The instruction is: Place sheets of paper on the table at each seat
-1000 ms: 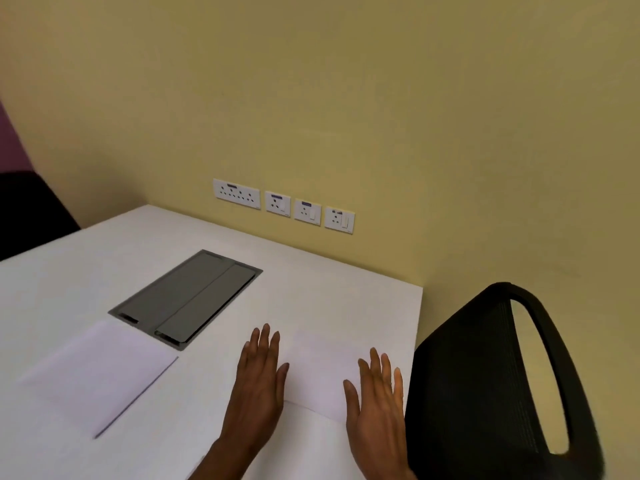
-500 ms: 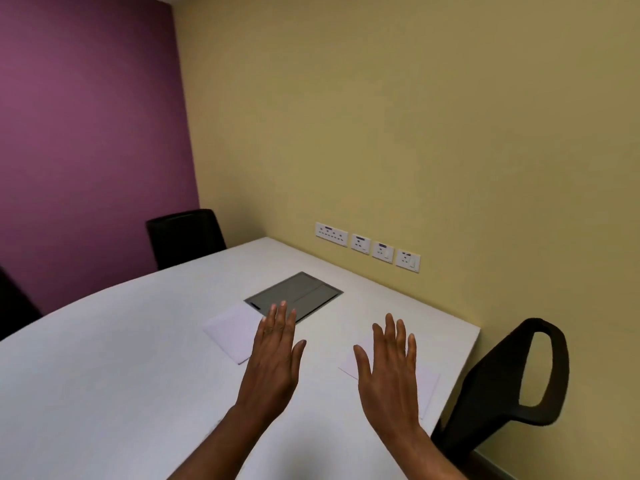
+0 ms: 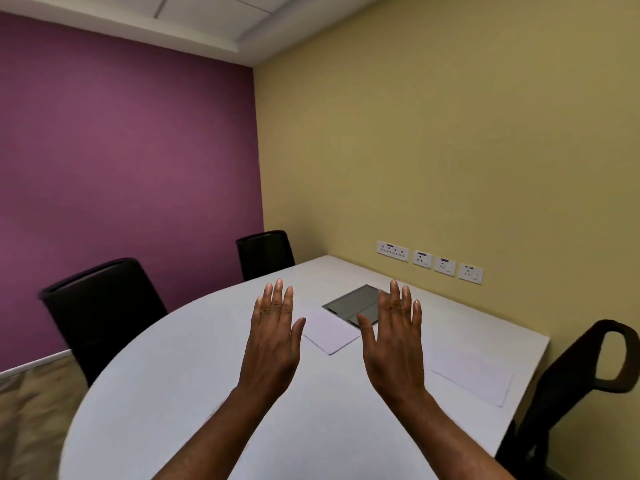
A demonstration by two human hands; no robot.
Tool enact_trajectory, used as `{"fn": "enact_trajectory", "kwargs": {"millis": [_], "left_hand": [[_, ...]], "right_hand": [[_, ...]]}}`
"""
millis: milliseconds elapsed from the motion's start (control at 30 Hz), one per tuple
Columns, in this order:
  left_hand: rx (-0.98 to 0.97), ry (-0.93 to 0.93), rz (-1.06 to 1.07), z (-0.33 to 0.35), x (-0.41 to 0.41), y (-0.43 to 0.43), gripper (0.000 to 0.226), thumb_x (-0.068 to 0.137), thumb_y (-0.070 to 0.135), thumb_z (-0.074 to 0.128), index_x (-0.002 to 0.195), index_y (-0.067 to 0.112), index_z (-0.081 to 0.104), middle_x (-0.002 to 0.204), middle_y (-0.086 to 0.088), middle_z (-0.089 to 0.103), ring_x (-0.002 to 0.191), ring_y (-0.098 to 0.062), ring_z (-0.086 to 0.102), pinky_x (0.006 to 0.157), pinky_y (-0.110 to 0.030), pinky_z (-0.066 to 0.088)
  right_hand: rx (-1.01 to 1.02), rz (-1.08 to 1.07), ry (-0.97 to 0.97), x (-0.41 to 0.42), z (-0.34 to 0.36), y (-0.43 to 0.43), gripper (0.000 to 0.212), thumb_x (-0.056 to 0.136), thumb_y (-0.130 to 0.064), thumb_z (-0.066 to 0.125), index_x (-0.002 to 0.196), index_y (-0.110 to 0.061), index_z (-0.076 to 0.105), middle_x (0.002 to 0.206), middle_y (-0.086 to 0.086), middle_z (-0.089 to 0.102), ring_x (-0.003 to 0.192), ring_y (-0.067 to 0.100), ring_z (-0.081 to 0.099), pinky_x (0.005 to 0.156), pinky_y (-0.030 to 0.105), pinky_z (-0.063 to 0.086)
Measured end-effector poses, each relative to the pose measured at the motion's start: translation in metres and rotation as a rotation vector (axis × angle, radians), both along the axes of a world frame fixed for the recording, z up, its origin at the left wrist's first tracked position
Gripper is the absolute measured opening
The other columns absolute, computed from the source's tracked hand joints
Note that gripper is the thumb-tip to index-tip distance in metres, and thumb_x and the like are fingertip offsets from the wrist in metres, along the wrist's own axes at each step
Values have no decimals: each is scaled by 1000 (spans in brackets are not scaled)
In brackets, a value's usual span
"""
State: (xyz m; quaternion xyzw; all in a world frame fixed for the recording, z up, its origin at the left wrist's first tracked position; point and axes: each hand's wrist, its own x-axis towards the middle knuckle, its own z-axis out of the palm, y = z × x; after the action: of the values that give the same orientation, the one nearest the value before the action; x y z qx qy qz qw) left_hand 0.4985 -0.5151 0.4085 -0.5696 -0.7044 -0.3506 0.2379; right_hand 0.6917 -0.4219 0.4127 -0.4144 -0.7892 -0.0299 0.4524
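Sheets of paper number two: a near sheet [image 3: 472, 374] by the right edge of the white rounded worktop [image 3: 173, 375], a far sheet [image 3: 329, 330] just beside the grey floor-box lid [image 3: 356, 304]. Three black chairs are in view. The left hand [image 3: 273, 337] and right hand [image 3: 394, 344] hover above the worktop, fingers extended, holding nothing.
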Motion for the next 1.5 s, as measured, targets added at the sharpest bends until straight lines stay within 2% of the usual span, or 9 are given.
{"fn": "enact_trajectory", "kwargs": {"millis": [100, 200, 367, 567, 733, 967, 1100, 1300, 1500], "left_hand": [[26, 27, 6, 20, -34, -58, 62, 105, 36, 32, 158, 12, 12, 168, -7, 8, 156, -19, -2, 126, -41, 8], [49, 68, 7, 40, -69, -108, 62, 105, 36, 34, 158, 12, 13, 167, -7, 8, 156, -20, -1, 127, -38, 3], [45, 97, 14, 56, -110, -155, 62, 105, 35, 33, 158, 11, 12, 168, -7, 8, 156, -20, -2, 127, -41, 4], [28, 114, 62, 52, -147, -173, 62, 106, 35, 35, 158, 11, 11, 168, -8, 6, 156, -20, -3, 126, -46, 9], [17, 126, 90, 50, -186, -192, 61, 106, 34, 34, 158, 11, 11, 168, -8, 7, 156, -20, -2, 127, -44, 7], [37, 67, 77, 36, -270, -221, 61, 106, 32, 36, 158, 10, 12, 168, -9, 8, 156, -21, -1, 126, -46, 9], [28, 45, 24, 24, -325, -243, 60, 106, 34, 34, 158, 10, 13, 167, -9, 9, 156, -20, -2, 127, -44, 8], [-5, 29, -58, 21, -411, -274, 60, 107, 34, 34, 158, 11, 12, 167, -9, 7, 156, -20, -3, 127, -44, 7], [16, 4, -95, 25, -474, -269, 60, 106, 35, 32, 157, 10, 13, 167, -9, 7, 156, -19, -2, 127, -40, 4]], "right_hand": [[-3, -2, 2, -34, 11, -58, 66, 104, -47, 28, 156, -7, 23, 168, 9, 6, 155, 21, -6, 124, 49, 7], [-10, 31, 13, -67, 25, -106, 67, 104, -47, 29, 157, -7, 21, 168, 8, 5, 155, 20, -8, 124, 48, 5], [32, 56, 2, -103, 43, -151, 67, 105, -47, 27, 156, -6, 22, 168, 10, 6, 155, 21, -7, 125, 50, 8], [46, 92, -18, -140, 47, -163, 64, 105, -43, 32, 155, -3, 25, 167, 14, 8, 155, 25, -4, 124, 52, 9], [50, 84, -41, -177, 41, -169, 61, 106, -39, 39, 153, -1, 30, 166, 17, 11, 155, 29, 1, 123, 53, 9], [36, 81, -28, -257, 26, -201, 60, 106, -39, 37, 153, -2, 30, 166, 16, 11, 155, 27, -1, 124, 52, 7], [38, 10, -15, -316, 14, -232, 59, 106, -37, 39, 153, -2, 30, 166, 17, 12, 155, 28, 0, 123, 53, 9], [-8, -88, -26, -407, 13, -280, 63, 106, -43, 27, 155, -4, 26, 167, 14, 6, 155, 26, -4, 124, 53, 9], [32, -156, -65, -464, 23, -283, 63, 106, -44, 26, 155, -5, 25, 167, 13, 5, 155, 25, -6, 124, 52, 10]]}}
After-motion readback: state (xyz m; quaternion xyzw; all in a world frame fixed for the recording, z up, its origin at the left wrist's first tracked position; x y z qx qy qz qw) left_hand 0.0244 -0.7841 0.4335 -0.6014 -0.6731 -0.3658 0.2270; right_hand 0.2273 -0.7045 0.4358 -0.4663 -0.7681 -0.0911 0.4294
